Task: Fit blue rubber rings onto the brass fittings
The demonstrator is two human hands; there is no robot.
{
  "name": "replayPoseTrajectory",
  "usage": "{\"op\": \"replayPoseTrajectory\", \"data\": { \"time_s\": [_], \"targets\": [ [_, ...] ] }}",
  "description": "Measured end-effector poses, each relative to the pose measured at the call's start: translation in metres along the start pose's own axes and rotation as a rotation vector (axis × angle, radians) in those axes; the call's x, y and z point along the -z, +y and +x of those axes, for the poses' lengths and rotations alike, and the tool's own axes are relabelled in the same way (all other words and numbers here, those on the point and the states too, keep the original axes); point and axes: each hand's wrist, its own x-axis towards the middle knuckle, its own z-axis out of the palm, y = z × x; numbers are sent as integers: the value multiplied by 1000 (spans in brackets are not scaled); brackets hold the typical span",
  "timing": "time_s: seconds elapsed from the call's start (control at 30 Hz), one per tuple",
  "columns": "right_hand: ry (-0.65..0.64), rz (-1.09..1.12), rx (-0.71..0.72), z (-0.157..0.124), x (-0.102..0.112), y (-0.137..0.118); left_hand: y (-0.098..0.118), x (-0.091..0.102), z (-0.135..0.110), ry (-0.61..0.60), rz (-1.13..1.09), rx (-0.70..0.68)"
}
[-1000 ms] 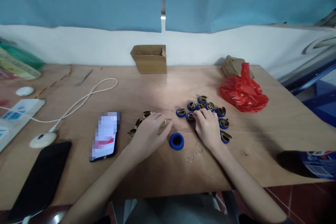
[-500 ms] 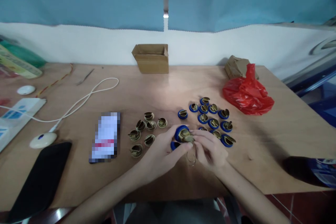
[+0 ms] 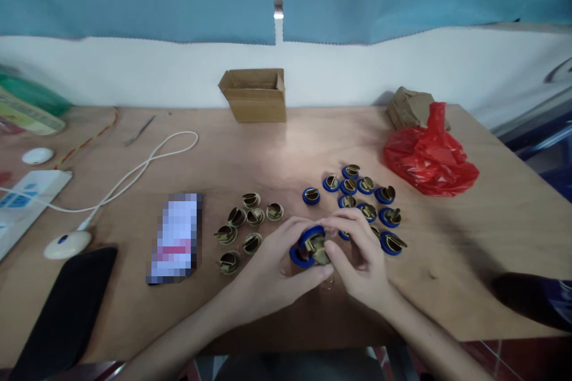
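Observation:
Between my two hands is a round blue-rimmed piece with a brass-coloured metal fitting (image 3: 318, 245), tilted, its metal side facing me. My left hand (image 3: 272, 265) is closed around it, with fingers on the far side and thumb at its lower edge. My right hand (image 3: 365, 259) grips it from the right, with the thumb pressed on the metal part. Just behind, partly hidden, another blue-rimmed piece (image 3: 298, 257) lies on the table. A thin, faint wire loop (image 3: 328, 283) shows below my fingers. Similar blue pieces (image 3: 349, 186) lie beyond my right hand, several in number.
Several brass-coloured round pieces without blue rims (image 3: 254, 216) lie left of my hands. Further left are a phone with a blurred screen (image 3: 174, 238), a black phone (image 3: 67, 309) and a white cable (image 3: 147, 162). A cardboard box (image 3: 257, 104) and a red bag (image 3: 431, 158) stand farther back.
My right hand has shifted its grip: its thumb now presses on the metal fitting and its fingers arch over the top. The held piece has turned slightly. The view has shifted a little.

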Motion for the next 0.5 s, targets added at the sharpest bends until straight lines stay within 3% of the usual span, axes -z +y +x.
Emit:
{"op": "replayPoseTrajectory", "data": {
  "time_s": [0.33, 0.5],
  "targets": [
    [129, 110, -42, -6, -8, 8, -9, 0, -2, 86, 20, -28],
    [149, 60, -4, -9, -11, 8, -15, -5, -3, 134, 74, -69]
  ]
}}
